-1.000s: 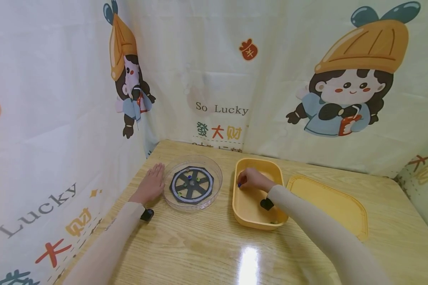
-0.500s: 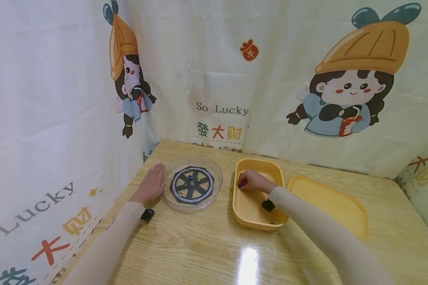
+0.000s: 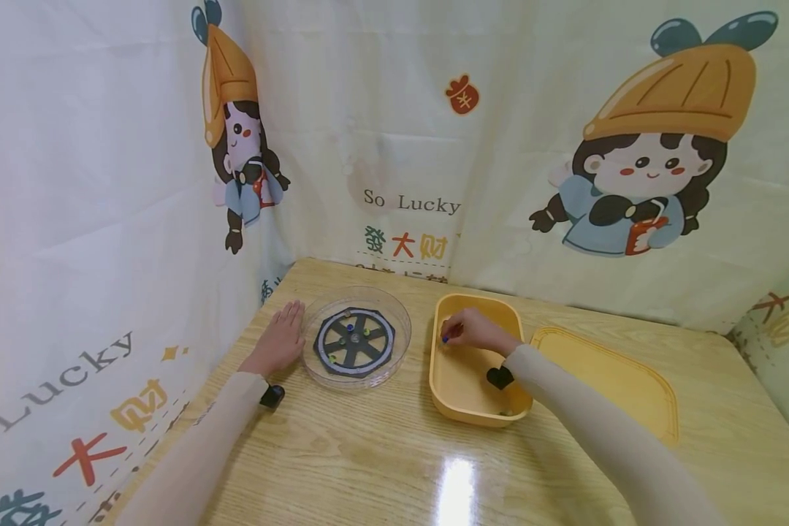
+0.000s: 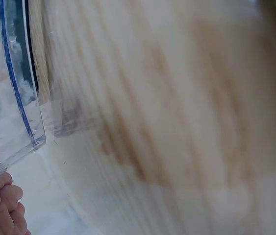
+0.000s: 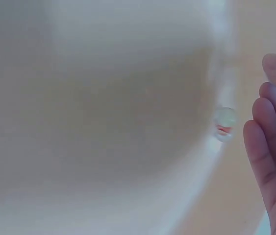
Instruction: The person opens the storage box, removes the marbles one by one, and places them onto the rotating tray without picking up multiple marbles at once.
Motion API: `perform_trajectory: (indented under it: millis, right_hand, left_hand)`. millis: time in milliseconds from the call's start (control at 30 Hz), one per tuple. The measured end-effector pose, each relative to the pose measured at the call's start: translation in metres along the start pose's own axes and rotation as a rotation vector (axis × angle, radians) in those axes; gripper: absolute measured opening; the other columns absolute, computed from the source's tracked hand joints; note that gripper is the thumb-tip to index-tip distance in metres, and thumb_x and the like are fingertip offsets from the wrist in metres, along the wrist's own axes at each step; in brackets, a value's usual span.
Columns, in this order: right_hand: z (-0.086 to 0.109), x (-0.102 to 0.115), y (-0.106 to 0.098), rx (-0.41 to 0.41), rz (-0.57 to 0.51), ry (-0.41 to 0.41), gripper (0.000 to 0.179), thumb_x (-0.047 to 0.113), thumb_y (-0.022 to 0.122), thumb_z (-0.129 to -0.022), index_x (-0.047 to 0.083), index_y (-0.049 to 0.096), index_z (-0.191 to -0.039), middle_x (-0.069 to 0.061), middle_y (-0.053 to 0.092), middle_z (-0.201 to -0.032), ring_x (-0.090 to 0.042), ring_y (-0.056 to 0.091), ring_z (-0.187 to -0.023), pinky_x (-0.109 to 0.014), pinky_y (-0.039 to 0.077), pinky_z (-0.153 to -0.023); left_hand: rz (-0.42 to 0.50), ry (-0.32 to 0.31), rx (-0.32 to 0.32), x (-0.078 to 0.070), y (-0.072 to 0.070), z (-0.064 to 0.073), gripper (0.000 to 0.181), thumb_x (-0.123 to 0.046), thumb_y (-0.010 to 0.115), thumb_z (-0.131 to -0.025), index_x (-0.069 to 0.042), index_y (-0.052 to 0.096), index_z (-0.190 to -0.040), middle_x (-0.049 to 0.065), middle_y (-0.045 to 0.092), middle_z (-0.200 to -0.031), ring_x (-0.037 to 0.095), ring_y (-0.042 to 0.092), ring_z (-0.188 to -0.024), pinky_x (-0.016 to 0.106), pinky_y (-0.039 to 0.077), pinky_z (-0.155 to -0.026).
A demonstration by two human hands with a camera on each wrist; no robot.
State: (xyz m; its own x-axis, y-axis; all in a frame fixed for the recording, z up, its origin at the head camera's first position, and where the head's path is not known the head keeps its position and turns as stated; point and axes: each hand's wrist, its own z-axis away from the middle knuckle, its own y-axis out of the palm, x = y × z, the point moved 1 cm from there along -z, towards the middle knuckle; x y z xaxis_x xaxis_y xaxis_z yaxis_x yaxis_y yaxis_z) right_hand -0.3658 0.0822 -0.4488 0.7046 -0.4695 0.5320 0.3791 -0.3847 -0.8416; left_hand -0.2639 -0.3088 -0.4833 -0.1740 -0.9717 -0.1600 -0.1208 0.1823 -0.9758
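Note:
My left hand (image 3: 278, 340) lies with straight fingers on the table, against the side of a clear round dish (image 3: 399, 358). Inside the dish is a dark wheel-shaped piece (image 3: 354, 342) with several small marbles on it, one of them blue (image 3: 351, 328). My right hand (image 3: 476, 330) is down in a yellow tub (image 3: 476, 420), pinching a small blue marble (image 3: 445, 339) between thumb and finger near the tub's left wall. In the right wrist view, a clear glass marble (image 5: 224, 125) with a red swirl lies near my fingertips; the blue one is hidden there.
A flat yellow lid (image 3: 611, 380) lies on the wooden table (image 3: 368, 453) right of the tub, partly under my right forearm. Another small marble (image 3: 505, 413) sits in the tub's near right corner. A printed curtain (image 3: 394, 146) stands behind and to the left.
My right hand has shifted slightly to the right and up inside the tub, with the blue marble at its fingertips. My left hand and the dish have stayed put.

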Motion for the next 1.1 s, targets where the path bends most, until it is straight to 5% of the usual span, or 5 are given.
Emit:
perform_trajectory:
  millis: [233, 467, 633, 1100]
  right_hand:
    - [0.007, 0.014, -0.012, -0.037, -0.057, 0.004, 0.01, 0.007, 0.071, -0.081, 0.002, 0.074, -0.089, -0.009, 0.073, -0.087, -0.012, 0.065, -0.075, -0.023, 0.054, -0.069]
    - [0.01, 0.031, -0.021, -0.093, -0.082, 0.0, 0.013, 0.009, 0.071, -0.081, 0.004, 0.074, -0.092, -0.008, 0.073, -0.089, -0.018, 0.068, -0.081, -0.041, 0.056, -0.077]
    - [0.007, 0.041, -0.026, -0.139, -0.118, -0.02, 0.014, 0.008, 0.071, -0.081, 0.002, 0.073, -0.093, -0.008, 0.072, -0.09, -0.018, 0.068, -0.082, -0.04, 0.056, -0.078]
    - [-0.039, 0.084, -0.023, -0.162, -0.166, -0.04, 0.018, 0.009, 0.072, -0.081, 0.001, 0.073, -0.097, -0.011, 0.072, -0.094, -0.019, 0.066, -0.084, -0.042, 0.055, -0.082]
  left_hand:
    - [0.001, -0.003, -0.001, 0.001, 0.001, 0.0, 0.059, -0.013, 0.038, -0.094, 0.015, 0.02, -0.143, 0.03, 0.022, -0.151, 0.044, 0.018, -0.142, 0.055, 0.017, -0.116]
    - [-0.004, -0.001, 0.0, 0.002, 0.003, 0.0, 0.059, -0.013, 0.038, -0.094, 0.015, 0.019, -0.143, 0.03, 0.021, -0.151, 0.044, 0.017, -0.142, 0.055, 0.017, -0.116]
    - [0.002, -0.001, -0.002, 0.002, 0.003, 0.0, 0.059, -0.013, 0.038, -0.094, 0.015, 0.019, -0.143, 0.03, 0.02, -0.151, 0.044, 0.016, -0.142, 0.054, 0.016, -0.116]
    - [0.014, -0.001, 0.007, 0.002, 0.002, -0.001, 0.059, -0.013, 0.037, -0.094, 0.015, 0.019, -0.143, 0.031, 0.02, -0.151, 0.045, 0.016, -0.142, 0.055, 0.016, -0.115]
